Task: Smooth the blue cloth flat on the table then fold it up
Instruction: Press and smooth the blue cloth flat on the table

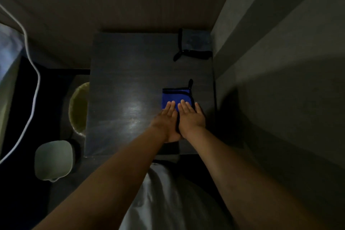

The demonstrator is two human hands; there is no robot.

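A: Blue cloth (176,97) count? Just one, folded small, right side of the dark table (121,84).

B: Yep, two hands on it: left hand (167,120) and right hand (190,116), both flat, fingers spread, gripping nothing. One greyer cloth (196,43) far corner.

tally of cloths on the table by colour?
Bright blue folded fabric cloth with black trim: 1
Dull grey-blue folded fabric cloth with black strap: 1
Total: 2

Left hand (166,119) and right hand (190,117) side by side, palms down, fingers flat.
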